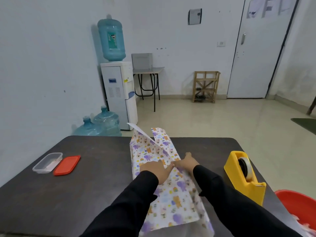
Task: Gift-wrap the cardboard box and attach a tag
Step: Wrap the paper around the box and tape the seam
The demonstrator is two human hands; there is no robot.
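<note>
A red tub (297, 204) peeks in at the lower right corner. In the lower middle, wrapping paper (176, 199) with bears, purple elephants and rainbows lies on the dark bench (102, 185). It is folded round the box, which does not show. Its far end stands open, with flaps sticking up.

Two arms in black sleeves reach onto the paper. The left hand (154, 168) lies flat on top, fingers straight and pointing right. The right hand (186, 162) points left with its thumb up, and the fingertips of both hands meet. I cannot tell if the right hand pinches the paper or only presses it.

A yellow tape dispenser (242, 178) sits on the right. At the left are a clear container (47, 162) and its red lid (67, 165), side by side.

Far back, upper left of middle, a blue water bottle (112, 41) sits upside down on a white water cooler (119, 94). Its green label has white letters too blurry to read.
</note>
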